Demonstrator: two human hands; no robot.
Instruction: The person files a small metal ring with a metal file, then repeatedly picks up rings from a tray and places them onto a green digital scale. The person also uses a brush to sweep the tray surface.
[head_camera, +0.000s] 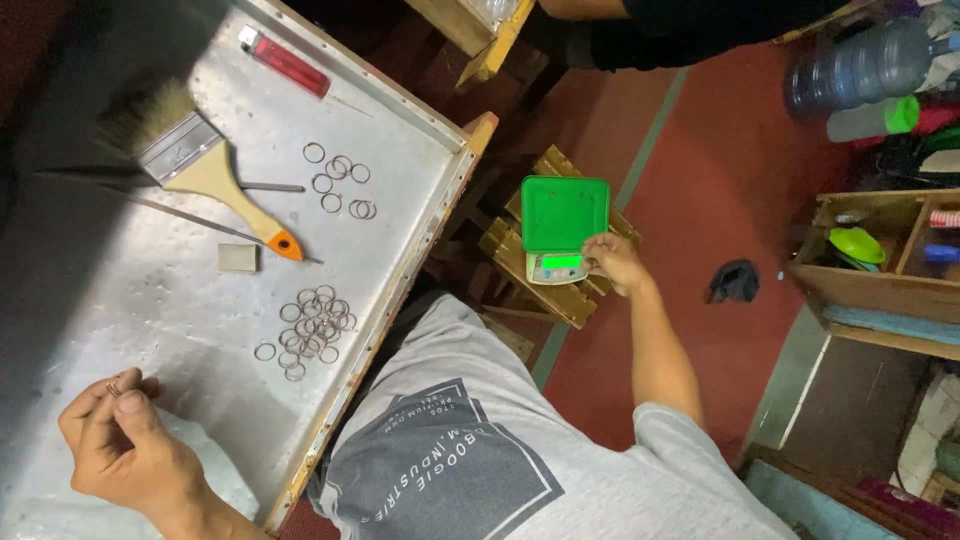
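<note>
Grey T-shirt (470, 450) fills the bottom of the view, closest of all, with a dark printed patch on it. Up from there, the left hand (125, 440) sits at the lower left over the metal-topped desk (120, 300), fingers pinched together on a small ring (114, 387) held between thumb and fingertips. Just ahead of that hand, on the desk, lies a loose cluster of thin metal rings (310, 330), many overlapping. Further up there is a second, smaller scatter of rings (338, 180).

Over on the right, the arm is stretched out away from the desk, and the right hand (615, 262) is down at a small digital scale (560, 228). That scale has a green square tray on top and a lit green display, and it rests on a slatted wooden stool (560, 290) standing on the red floor (720, 170). The fingers are curled at the scale's front corner beside the display, touching it; whether they hold anything small I cannot tell.

Back on the desk: a wide paintbrush (190, 160) with a pale wooden handle and orange tip lies at an angle, a red lighter (285, 60) near the far edge, a small pale block (238, 257) just beside the brush handle, and thin metal rods (200, 185) crossing under the brush.
</note>
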